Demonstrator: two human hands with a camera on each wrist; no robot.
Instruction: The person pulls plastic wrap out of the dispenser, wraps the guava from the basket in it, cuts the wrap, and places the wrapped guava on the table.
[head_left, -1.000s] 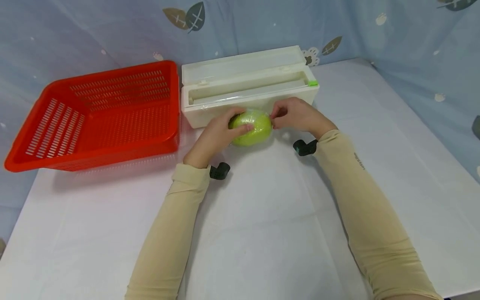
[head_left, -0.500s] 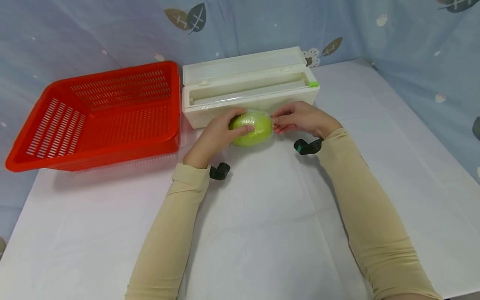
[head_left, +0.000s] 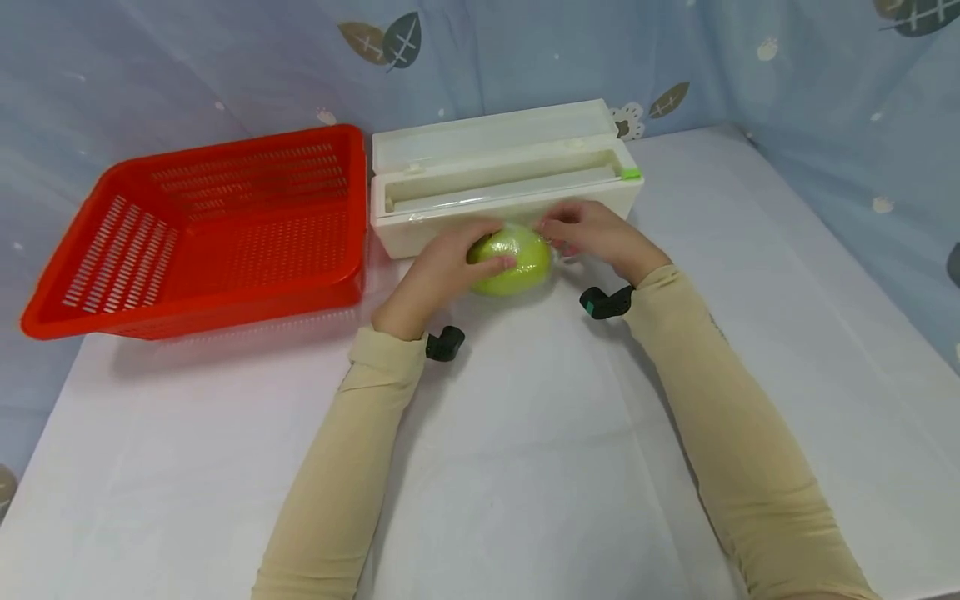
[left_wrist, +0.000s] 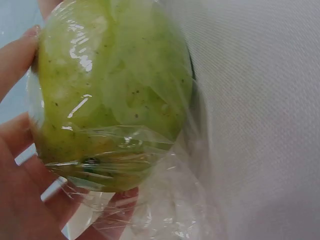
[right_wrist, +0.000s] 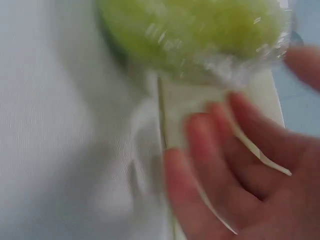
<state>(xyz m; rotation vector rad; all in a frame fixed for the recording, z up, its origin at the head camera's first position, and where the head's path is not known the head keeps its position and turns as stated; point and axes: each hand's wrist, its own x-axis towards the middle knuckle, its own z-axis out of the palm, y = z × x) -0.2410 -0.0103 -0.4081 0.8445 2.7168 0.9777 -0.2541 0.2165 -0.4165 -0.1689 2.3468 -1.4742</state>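
Note:
An oval green fruit (head_left: 517, 265) with small dark specks lies on the white table in front of the film box, wrapped in clear cling film (left_wrist: 170, 200). My left hand (head_left: 442, 271) grips it from the left, thumb across its near side and fingers behind. Loose, crumpled film gathers at one end of the fruit (left_wrist: 112, 90) in the left wrist view. On the right side, my right hand (head_left: 600, 237) is beside that wrapped end. Its fingers (right_wrist: 200, 145) are parted from the thumb, with the fingertips just short of the film in the right wrist view.
Behind the fruit stands a long white cling film box (head_left: 502, 196), lid raised, a roll inside and a green slider (head_left: 631, 174) at its right end. To the left is a red slatted basket (head_left: 247, 312) with nothing in it. A blue patterned cloth (head_left: 517, 50) hangs behind.
My right hand's fingers were pinching at the fruit's right end half a second ago; now they have spread and moved slightly up and left. The left hand keeps its grip. The head view has shifted slightly.

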